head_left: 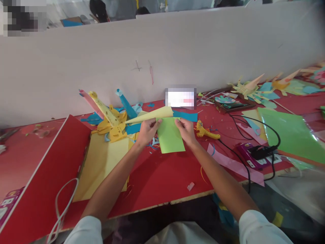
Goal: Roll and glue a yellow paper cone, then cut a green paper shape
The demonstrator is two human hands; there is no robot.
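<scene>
1. The green paper (171, 139) is held at the centre of the frame, mostly flat and unrolled; its shaping seems not yet done.
2. Its upper left corner is pinched by the left hand (148, 130), its upper right corner by the right hand (187, 129).
3. Left of centre, a starred yellow cone (103, 108), a pink cone (90, 101) and a blue cone (126, 104) are already rolled.
4. Right of centre, a yellow glue gun (207, 131) is left unheld.

1. Pale grey partition (215, 51) spans the background; thin dark and pink marks (151, 73) near its middle.
2. Red tabletop (157, 186) below; front edge (193, 197) pale, rough.
3. Red divider (48, 173), white-edged, stands at left.
4. Light diffuse; soft shadows on the tabletop.
</scene>
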